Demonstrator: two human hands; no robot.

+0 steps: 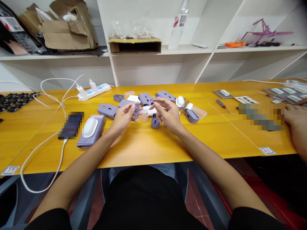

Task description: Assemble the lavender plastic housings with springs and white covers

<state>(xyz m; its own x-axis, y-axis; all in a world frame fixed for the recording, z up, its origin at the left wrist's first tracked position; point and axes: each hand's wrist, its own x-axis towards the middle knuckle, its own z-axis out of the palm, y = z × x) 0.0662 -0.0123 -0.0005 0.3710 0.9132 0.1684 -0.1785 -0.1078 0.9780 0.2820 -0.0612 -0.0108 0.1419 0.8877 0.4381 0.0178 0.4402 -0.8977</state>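
Observation:
My left hand (124, 118) pinches a small purple plastic part (136, 111) with round openings between thumb and fingers, raised above the desk. Close by on the right, my right hand (169, 115) has its thumb and index finger brought together; anything between them is too small to make out. Below its fingers stands a small purple cup-shaped piece (155, 122). Around both hands lie purple housings (108, 110), another purple cap (192, 116), a white rounded piece (179, 101), translucent peach covers (199, 112) and metal springs (184, 104).
An assembled purple-and-white device (91, 131) lies left, beside a phone (71, 125) on a white cable. Behind is a power strip (94, 92). To the right are a screwdriver (223, 106) and another person's hand (296, 123). White shelves (148, 68) rise behind the desk.

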